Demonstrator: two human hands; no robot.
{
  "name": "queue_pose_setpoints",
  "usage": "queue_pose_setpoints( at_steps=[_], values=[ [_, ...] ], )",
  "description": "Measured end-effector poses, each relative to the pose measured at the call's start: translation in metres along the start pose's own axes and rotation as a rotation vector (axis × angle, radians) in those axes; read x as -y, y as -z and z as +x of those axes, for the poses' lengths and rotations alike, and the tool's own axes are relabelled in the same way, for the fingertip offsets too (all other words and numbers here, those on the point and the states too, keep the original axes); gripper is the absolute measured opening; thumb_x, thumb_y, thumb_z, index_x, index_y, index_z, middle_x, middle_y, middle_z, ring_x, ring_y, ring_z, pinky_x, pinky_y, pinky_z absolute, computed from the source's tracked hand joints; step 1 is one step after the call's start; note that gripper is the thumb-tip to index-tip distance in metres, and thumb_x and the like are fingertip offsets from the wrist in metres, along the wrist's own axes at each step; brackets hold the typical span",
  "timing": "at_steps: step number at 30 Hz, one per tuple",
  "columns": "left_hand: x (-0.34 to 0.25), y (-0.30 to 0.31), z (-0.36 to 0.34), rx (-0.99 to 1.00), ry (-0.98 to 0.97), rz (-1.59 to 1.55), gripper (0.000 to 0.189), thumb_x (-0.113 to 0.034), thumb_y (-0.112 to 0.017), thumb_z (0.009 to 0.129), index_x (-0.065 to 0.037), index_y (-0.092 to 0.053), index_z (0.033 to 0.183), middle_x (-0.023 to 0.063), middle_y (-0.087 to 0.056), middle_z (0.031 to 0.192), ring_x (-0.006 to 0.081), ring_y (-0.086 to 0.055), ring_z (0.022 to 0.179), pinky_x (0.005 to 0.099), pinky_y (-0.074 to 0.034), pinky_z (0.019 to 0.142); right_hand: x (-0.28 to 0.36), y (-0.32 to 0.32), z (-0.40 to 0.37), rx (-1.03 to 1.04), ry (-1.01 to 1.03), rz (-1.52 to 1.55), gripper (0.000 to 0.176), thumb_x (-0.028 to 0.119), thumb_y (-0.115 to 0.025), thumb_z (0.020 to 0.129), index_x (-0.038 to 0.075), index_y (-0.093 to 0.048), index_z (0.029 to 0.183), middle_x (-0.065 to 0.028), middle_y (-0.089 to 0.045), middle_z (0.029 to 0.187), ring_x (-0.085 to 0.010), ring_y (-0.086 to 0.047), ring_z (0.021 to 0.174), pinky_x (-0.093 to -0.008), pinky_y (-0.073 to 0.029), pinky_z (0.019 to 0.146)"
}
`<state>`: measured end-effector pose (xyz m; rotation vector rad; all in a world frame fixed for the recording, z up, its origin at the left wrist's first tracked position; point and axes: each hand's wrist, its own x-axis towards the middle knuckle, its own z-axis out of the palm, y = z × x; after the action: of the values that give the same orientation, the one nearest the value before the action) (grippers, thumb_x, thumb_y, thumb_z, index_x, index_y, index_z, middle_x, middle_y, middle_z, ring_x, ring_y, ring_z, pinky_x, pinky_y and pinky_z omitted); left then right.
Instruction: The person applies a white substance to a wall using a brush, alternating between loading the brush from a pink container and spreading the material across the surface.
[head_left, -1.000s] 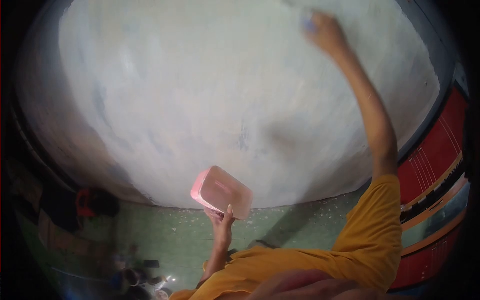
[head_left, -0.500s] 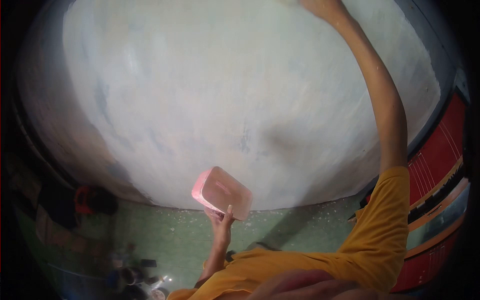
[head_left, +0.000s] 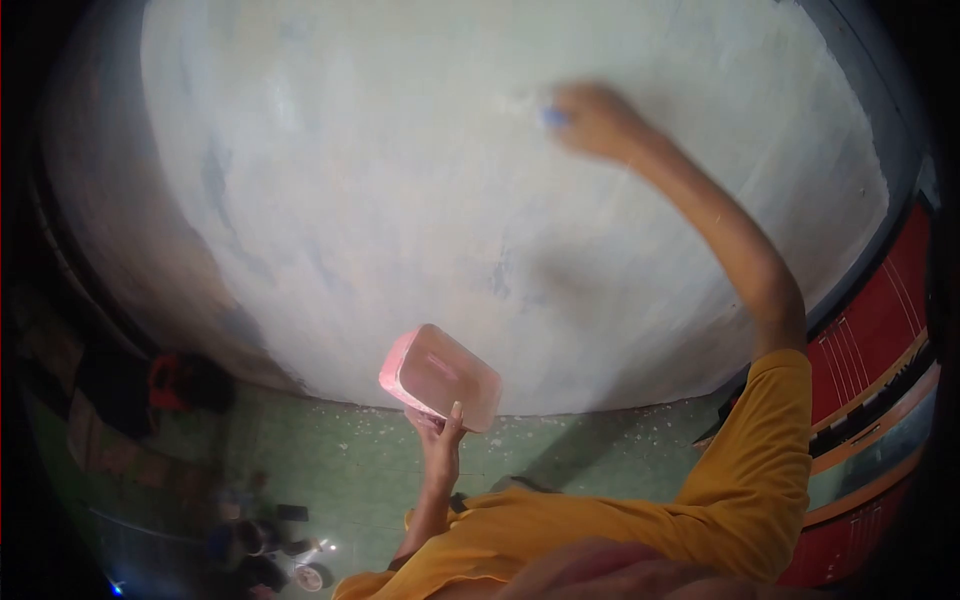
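Observation:
A pink rectangular container (head_left: 445,378) rests in my left hand (head_left: 440,430), tilted, with my thumb on its near edge and the other fingers beneath it. My right hand (head_left: 592,122) is raised at the upper part of a whitish, patchy wall (head_left: 380,200). Its fingers are closed on a small tool (head_left: 552,116) with a blue part, blurred by motion; a pale blurred end points left, close to the wall. Whether the tool touches the wall is unclear.
Green floor (head_left: 370,450) with white specks runs along the wall's foot. Red furniture (head_left: 865,310) stands at the right. Dark and orange items (head_left: 172,382) lie at the left, and several small objects, including a round white one (head_left: 309,577), at the lower left.
My right hand has come down and left from the top edge, its elbow bending, and the blue part now shows. My left hand and the container have hardly moved.

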<state>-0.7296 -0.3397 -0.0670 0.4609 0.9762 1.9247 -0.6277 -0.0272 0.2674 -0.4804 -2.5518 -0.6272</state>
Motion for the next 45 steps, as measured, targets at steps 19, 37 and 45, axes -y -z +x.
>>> queue_pose_setpoints(
  at_steps=[19, 37, 45],
  values=[
    [-0.001, 0.028, -0.014, -0.032, -0.013, 0.062, 0.078, -0.017, -0.063, 0.086, -0.013, -0.005, 0.137, 0.0134, -0.033, 0.128, 0.0223, -0.045, 0.109, 0.0374, -0.048, 0.081, 0.027, 0.012, -0.003, -0.193, -0.024, 0.101, 0.019, 0.018, -0.065, 0.073, 0.005, -0.062, 0.085, -0.0181, -0.062, 0.079, -0.0382, -0.059, 0.073, -0.0422, -0.047, 0.064],
    [0.003, 0.020, -0.021, -0.068, -0.030, 0.053, 0.080, -0.017, -0.066, 0.084, -0.011, -0.007, 0.137, 0.0100, -0.036, 0.120, 0.0159, -0.044, 0.099, 0.0302, -0.046, 0.073, 0.071, -0.073, -0.062, 0.015, 0.092, 0.131, 0.019, 0.010, -0.062, 0.067, 0.007, -0.064, 0.086, -0.0147, -0.061, 0.079, -0.0289, -0.061, 0.074, -0.0384, -0.050, 0.063],
    [0.002, 0.067, -0.016, -0.104, -0.069, 0.055, 0.082, -0.017, -0.066, 0.084, -0.011, -0.005, 0.138, 0.0106, -0.034, 0.122, 0.0176, -0.044, 0.104, 0.0319, -0.047, 0.077, 0.058, 0.081, 0.063, -0.432, -0.184, -0.006, 0.024, 0.013, -0.057, 0.083, 0.003, -0.066, 0.103, -0.0180, -0.065, 0.096, -0.0311, -0.064, 0.090, -0.0373, -0.050, 0.078]
  ],
)
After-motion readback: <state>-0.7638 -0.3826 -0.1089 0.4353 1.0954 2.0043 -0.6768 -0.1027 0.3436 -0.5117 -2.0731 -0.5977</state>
